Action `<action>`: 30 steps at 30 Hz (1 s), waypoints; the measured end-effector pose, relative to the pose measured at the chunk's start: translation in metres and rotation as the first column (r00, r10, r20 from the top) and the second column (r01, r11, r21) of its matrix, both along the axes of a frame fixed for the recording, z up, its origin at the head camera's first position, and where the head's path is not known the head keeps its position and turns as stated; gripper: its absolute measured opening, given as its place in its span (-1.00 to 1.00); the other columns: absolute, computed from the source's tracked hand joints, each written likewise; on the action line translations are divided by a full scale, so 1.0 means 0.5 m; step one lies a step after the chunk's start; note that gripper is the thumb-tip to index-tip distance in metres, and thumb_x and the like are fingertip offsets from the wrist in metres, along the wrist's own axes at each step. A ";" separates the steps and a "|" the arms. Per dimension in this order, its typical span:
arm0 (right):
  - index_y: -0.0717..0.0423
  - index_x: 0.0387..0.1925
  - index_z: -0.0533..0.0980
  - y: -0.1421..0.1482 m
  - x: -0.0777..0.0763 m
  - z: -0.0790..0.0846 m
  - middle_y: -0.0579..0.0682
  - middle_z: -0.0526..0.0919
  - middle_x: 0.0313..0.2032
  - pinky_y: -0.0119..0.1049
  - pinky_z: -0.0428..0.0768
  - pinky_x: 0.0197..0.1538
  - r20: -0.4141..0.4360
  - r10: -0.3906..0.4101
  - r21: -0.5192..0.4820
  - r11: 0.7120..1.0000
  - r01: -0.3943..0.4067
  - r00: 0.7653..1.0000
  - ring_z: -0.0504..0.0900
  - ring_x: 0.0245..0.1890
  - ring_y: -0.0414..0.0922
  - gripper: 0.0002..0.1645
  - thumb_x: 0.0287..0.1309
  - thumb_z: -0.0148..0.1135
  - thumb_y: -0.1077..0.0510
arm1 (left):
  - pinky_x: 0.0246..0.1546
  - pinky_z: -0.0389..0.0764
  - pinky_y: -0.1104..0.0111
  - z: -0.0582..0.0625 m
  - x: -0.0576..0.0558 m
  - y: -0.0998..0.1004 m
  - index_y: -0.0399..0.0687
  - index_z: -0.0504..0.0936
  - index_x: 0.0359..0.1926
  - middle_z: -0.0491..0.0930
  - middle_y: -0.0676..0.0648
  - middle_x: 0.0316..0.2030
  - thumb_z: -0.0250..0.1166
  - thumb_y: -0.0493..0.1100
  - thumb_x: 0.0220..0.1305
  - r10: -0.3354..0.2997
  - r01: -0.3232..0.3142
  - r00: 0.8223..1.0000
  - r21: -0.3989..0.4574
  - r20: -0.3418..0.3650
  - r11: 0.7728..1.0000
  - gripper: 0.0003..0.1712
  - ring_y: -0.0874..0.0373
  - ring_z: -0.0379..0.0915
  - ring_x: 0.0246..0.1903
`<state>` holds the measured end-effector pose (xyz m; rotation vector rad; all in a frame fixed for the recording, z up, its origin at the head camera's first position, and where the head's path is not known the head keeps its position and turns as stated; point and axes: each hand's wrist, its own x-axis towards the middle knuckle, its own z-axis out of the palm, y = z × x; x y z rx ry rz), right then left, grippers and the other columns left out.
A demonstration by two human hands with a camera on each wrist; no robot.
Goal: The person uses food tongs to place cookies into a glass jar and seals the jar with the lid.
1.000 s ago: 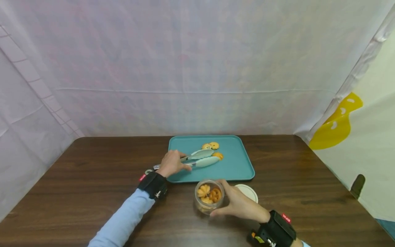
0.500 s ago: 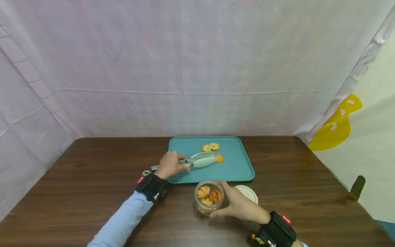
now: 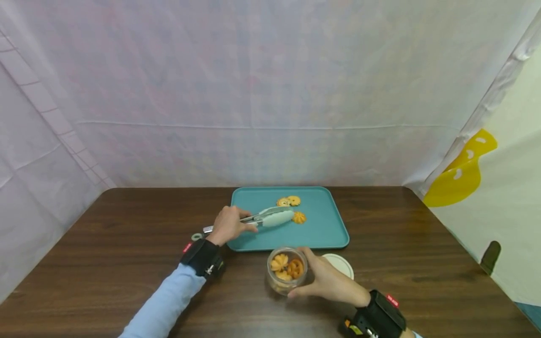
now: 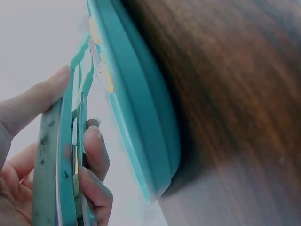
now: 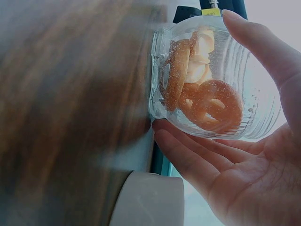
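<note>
My left hand (image 3: 228, 225) holds metal tongs (image 4: 66, 155) with pale green tips, thumb on one arm and fingers curled round the other. The tips (image 3: 276, 218) are close together over the blue-green tray (image 3: 323, 230). Just right of them lies a flower-shaped cookie (image 3: 299, 217); whether they touch it I cannot tell. Two round cookies (image 3: 289, 201) lie farther back on the tray. In front of the tray, my right hand (image 3: 327, 279) grips an uncovered glass jar (image 5: 254, 89), thumb on one side and fingers on the other. Cookies (image 3: 279, 262) and pretzels (image 5: 218, 106) show inside it.
A whitish round lid (image 3: 340, 265) lies on the brown wooden table (image 3: 405, 253), behind my right hand. A small pale ring (image 3: 197, 237) shows beside my left wrist. A white cloth (image 3: 253, 94) hangs behind the table's far edge.
The tongs' arms have come together, and my left hand has drawn them slightly left, away from the flower-shaped cookie. My right hand and the jar stay in place.
</note>
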<state>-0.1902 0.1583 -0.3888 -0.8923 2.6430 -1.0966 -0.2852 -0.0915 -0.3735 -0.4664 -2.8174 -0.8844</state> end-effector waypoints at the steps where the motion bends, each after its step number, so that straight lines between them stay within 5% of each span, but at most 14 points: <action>1: 0.10 0.11 0.19 0.000 0.000 0.000 -0.05 0.47 -0.03 -0.23 0.43 -0.04 0.002 -0.001 0.001 1.000 0.001 1.000 0.48 -0.07 -0.15 -0.06 -0.25 0.35 -0.25 | -0.52 0.46 0.41 -0.001 -0.001 0.002 -0.12 0.67 -0.19 0.64 -0.13 -0.27 0.49 -0.02 -0.29 -0.002 0.002 1.000 -0.003 -0.006 1.000 -0.47 0.08 0.54 -0.43; 7: 0.11 0.12 0.19 0.000 0.000 0.001 -0.05 0.47 -0.02 -0.23 0.43 -0.03 -0.003 0.004 0.001 1.000 -0.004 1.000 0.48 -0.06 -0.14 -0.05 -0.25 0.35 -0.24 | -0.35 0.49 0.33 -0.005 -0.004 0.019 -0.16 0.62 -0.10 0.62 -0.17 -0.20 0.52 0.03 -0.38 -0.044 0.044 0.999 -0.001 0.011 0.999 -0.30 0.06 0.52 -0.35; 11: 0.12 0.11 0.19 -0.001 0.000 0.001 -0.05 0.47 -0.02 -0.23 0.44 -0.03 -0.016 0.006 0.007 1.000 -0.006 1.000 0.48 -0.06 -0.14 -0.06 -0.24 0.34 -0.25 | -0.40 0.44 0.33 -0.002 -0.008 0.034 -0.22 0.56 -0.03 0.59 -0.22 -0.16 0.53 0.04 -0.39 -0.054 0.055 0.998 -0.004 0.044 0.999 -0.20 0.06 0.48 -0.42; 18: 0.11 0.11 0.19 -0.003 0.000 0.002 -0.04 0.47 -0.01 -0.22 0.43 -0.02 -0.020 0.012 0.004 1.000 -0.012 1.000 0.48 -0.05 -0.14 -0.06 -0.25 0.35 -0.25 | -0.25 0.51 0.26 -0.001 -0.013 0.055 -0.27 0.55 -0.03 0.57 -0.24 -0.13 0.53 0.11 -0.43 -0.040 0.043 0.998 -0.058 0.049 0.997 -0.13 0.01 0.52 -0.25; 20: 0.10 0.12 0.18 -0.003 -0.001 0.002 -0.03 0.46 0.00 -0.21 0.43 -0.02 -0.018 0.012 0.005 1.000 -0.012 1.000 0.47 -0.05 -0.14 -0.05 -0.25 0.34 -0.25 | -0.33 0.51 0.31 -0.002 -0.014 0.060 -0.26 0.56 -0.04 0.58 -0.23 -0.15 0.54 0.12 -0.46 -0.031 0.034 0.999 -0.069 0.044 0.997 -0.13 0.06 0.53 -0.33; 24: 0.09 0.14 0.17 -0.002 -0.001 0.000 -0.04 0.46 0.00 -0.21 0.43 -0.02 -0.016 0.006 0.009 1.000 -0.006 1.000 0.47 -0.05 -0.14 -0.03 -0.25 0.34 -0.26 | -0.68 0.28 0.47 -0.002 -0.014 0.067 -0.27 0.56 -0.05 0.64 -0.20 -0.34 0.54 0.10 -0.47 -0.021 0.025 0.999 -0.077 0.048 0.997 -0.13 0.28 0.16 -0.72; 26: 0.09 0.14 0.17 -0.001 -0.001 0.000 -0.05 0.45 0.00 -0.21 0.43 -0.02 -0.019 0.002 0.009 1.000 -0.002 1.000 0.47 -0.05 -0.14 -0.03 -0.25 0.34 -0.26 | -0.75 0.11 0.49 0.000 -0.014 0.071 -0.26 0.56 -0.04 0.62 -0.16 -0.52 0.54 0.09 -0.45 -0.019 0.023 0.998 -0.074 0.057 0.997 -0.14 0.30 -0.07 -0.76; 30: 0.10 0.12 0.18 0.000 -0.001 -0.001 -0.06 0.46 -0.01 -0.22 0.43 -0.02 -0.024 0.001 0.004 1.000 -0.001 1.000 0.47 -0.05 -0.15 -0.04 -0.25 0.34 -0.26 | -0.75 0.02 0.50 0.003 -0.014 0.076 -0.25 0.56 -0.04 0.56 -0.13 -0.62 0.54 0.05 -0.42 -0.011 0.015 0.999 -0.074 0.049 0.997 -0.18 0.31 -0.16 -0.76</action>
